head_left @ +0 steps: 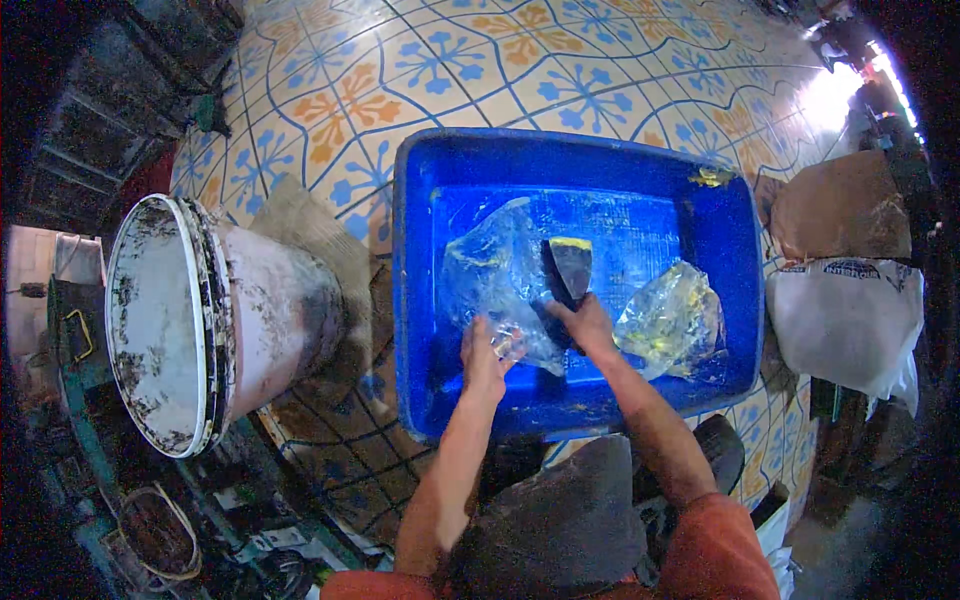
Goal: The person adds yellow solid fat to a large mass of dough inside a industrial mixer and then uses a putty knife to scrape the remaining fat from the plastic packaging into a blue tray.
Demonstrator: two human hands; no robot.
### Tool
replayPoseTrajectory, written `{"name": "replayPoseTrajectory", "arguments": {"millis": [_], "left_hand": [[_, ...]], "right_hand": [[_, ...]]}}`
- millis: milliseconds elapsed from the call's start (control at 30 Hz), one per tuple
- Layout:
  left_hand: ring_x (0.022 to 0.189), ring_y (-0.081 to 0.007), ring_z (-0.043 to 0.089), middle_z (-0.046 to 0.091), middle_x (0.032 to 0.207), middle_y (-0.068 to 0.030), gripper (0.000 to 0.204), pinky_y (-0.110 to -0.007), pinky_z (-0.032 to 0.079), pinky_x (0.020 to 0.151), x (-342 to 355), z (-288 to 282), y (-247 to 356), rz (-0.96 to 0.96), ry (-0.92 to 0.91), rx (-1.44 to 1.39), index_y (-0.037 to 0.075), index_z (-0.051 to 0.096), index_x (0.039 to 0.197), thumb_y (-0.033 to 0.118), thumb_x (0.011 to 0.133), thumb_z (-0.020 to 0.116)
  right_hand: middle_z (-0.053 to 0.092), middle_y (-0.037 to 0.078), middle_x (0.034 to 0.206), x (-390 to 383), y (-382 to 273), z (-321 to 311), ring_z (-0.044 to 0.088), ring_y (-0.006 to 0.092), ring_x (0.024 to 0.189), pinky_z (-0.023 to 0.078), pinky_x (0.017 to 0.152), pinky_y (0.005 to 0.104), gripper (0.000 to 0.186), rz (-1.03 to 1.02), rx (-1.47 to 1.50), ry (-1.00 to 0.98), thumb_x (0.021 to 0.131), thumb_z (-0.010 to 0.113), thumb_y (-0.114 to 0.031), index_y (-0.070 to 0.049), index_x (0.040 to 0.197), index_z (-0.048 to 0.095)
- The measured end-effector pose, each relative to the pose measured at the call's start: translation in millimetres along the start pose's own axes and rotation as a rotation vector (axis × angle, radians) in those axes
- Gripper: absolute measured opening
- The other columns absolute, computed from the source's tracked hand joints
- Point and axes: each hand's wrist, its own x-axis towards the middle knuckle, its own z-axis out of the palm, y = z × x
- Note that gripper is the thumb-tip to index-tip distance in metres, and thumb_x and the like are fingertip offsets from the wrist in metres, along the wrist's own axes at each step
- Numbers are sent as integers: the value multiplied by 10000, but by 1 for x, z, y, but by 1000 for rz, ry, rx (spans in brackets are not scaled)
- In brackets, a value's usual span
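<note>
My right hand (588, 325) is closed round a scraper (571, 270), whose grey blade points away from me and has a yellow smear along its far edge. Under and left of it, a crumpled clear plastic bag (490, 265) lies in a large blue plastic tub (580, 150). My left hand (484, 358) is at the near side of this bag, fingers apart; whether they touch the plastic is hard to see. A second clear plastic bag (670, 325), streaked with yellow, rests in the tub to the right of my right hand.
A white bucket (285, 300) with dark stains lies tilted left of the tub, its mouth toward the left. Right of the tub are a brown package (840, 210) and a white sack (845, 325). Patterned floor tiles (440, 60) surround the tub. Yellow residue (710, 178) marks its far right corner.
</note>
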Motion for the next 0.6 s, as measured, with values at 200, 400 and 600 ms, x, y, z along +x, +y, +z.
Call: {"name": "replayPoseTrajectory", "arguments": {"millis": [200, 400, 600], "left_hand": [[1050, -319, 568, 510, 1240, -168, 507, -465, 514, 801, -8, 9, 9, 50, -59, -69, 88, 376, 1278, 369, 886, 536], [1009, -276, 589, 549, 1182, -157, 370, -444, 532, 746, 4, -5, 3, -73, -97, 256, 99, 453, 1156, 261, 853, 587], [1036, -277, 548, 538, 1158, -162, 615, -482, 483, 779, 17, -8, -3, -258, -88, 446, 68, 456, 1226, 409, 761, 670]], "right_hand": [[636, 215, 830, 13, -8, 10, 613, 420, 789, 477, 671, 497, 488, -122, -60, 58, 677, 714, -254, -3, 1019, 474], [608, 196, 739, 60, -2, -70, 597, 407, 706, 451, 612, 472, 253, -241, -98, 459, 711, 615, -108, -13, 908, 487], [626, 232, 874, 28, -27, -122, 600, 430, 833, 443, 699, 512, 433, -143, -254, 389, 825, 611, -357, -8, 1017, 441]]}}
